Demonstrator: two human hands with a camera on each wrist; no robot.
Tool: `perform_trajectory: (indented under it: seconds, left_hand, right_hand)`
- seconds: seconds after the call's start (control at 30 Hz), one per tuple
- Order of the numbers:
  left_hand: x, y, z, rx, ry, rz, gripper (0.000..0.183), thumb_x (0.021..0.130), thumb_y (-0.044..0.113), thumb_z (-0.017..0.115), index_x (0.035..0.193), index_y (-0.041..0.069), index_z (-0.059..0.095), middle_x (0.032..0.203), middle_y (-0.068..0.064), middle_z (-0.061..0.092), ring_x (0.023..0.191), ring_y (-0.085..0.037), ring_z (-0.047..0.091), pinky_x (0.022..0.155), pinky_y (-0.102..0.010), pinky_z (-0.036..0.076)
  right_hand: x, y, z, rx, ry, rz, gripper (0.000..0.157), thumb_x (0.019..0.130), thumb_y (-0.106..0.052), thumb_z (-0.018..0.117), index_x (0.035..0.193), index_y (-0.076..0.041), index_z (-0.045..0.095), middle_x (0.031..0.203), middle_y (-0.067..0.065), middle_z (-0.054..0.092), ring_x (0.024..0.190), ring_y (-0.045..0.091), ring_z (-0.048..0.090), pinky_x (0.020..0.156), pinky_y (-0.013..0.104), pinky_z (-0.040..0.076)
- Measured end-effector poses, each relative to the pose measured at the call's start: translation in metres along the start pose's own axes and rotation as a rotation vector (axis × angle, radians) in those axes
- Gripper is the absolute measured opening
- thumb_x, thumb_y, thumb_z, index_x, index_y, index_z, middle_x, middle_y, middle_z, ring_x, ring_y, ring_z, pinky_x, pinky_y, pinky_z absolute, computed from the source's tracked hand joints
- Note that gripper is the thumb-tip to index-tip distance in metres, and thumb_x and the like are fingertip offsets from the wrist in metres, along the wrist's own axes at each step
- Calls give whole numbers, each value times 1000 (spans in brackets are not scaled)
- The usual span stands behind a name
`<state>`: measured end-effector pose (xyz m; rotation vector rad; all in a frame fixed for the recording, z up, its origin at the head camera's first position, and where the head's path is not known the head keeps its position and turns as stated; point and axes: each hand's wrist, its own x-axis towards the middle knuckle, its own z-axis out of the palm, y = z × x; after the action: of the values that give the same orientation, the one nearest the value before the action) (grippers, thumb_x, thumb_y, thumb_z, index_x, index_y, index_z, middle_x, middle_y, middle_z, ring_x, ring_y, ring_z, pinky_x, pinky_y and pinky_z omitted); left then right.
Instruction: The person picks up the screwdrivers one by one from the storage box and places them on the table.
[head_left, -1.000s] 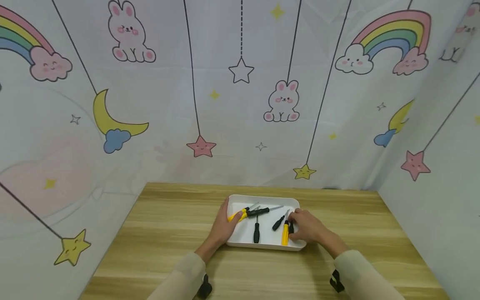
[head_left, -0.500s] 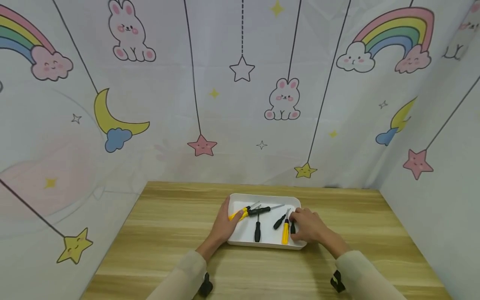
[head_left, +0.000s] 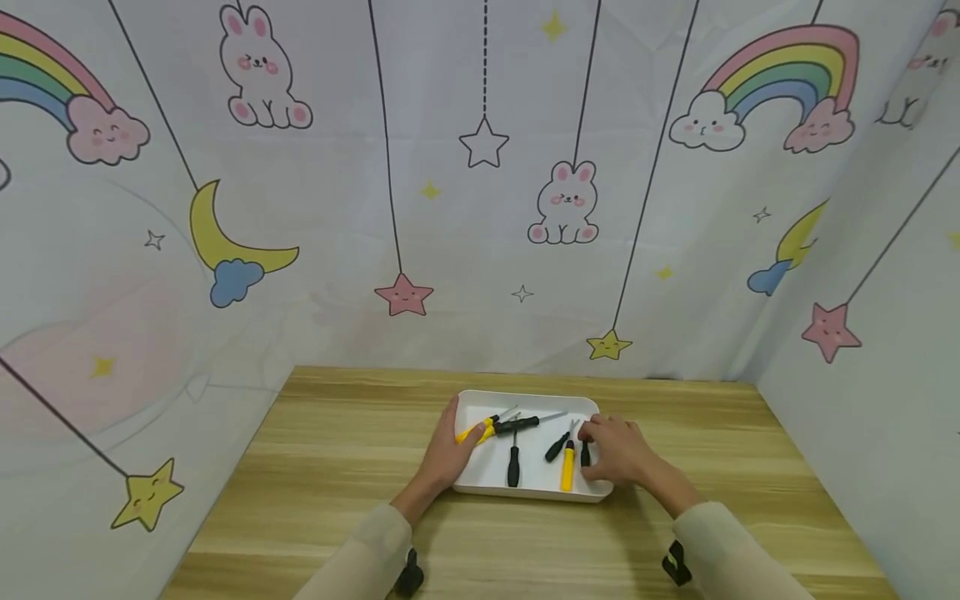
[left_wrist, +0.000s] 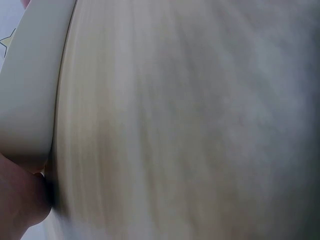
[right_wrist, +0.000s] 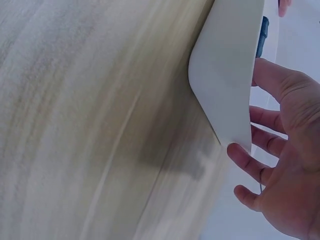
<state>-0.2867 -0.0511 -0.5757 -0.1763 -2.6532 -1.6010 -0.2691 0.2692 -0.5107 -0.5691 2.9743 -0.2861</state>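
Observation:
A shallow white tray [head_left: 525,493] with several screwdrivers stands on the table. My left hand [head_left: 447,446] grips its left end, thumb over the rim; the left wrist view shows the tray's outer wall [left_wrist: 32,85]. At the right end, my right hand [head_left: 618,450] reaches over the rim, with thumb and forefinger at either end of a small black screwdriver handle [head_left: 586,454]. Just left of it lie a yellow screwdriver [head_left: 567,467] and a short black one [head_left: 557,447]. In the right wrist view, some right-hand fingers [right_wrist: 245,157] are at the tray's corner.
A long black screwdriver [head_left: 517,425] crosses yellow-handled ones near my left thumb. Another black screwdriver [head_left: 513,467] lies lengthwise mid-tray. The wooden table [head_left: 337,450] meets a patterned curtain [head_left: 480,333] behind and at the sides.
The yellow screwdriver beside my right hand has shifted slightly left, leaving a wider gap to the black handle. My left hand stays at the tray's end.

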Motion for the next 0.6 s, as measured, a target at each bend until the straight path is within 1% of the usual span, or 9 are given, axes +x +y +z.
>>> perform_trajectory:
  seconds: [0.33,0.6]
  left_hand:
    - [1,-2,1,-9,2,9,83,107,41,62,168,3,22,172,-22,26,158,-42,26,128,-59,22]
    - [0,-3,2,-9,-1,4,83,107,41,62,169,4,21,172,-21,25,158,-41,25,128,-59,21]
  right_hand:
    - [-4,1,-11,5,19,3,44,81,-32,90,115,-10,72,106,1,63,106,31,57,101,69,45]
    - [-4,4,-12,0,33,-7,45,81,-34,90,115,-10,72,107,0,64,110,32,58,100,68,45]
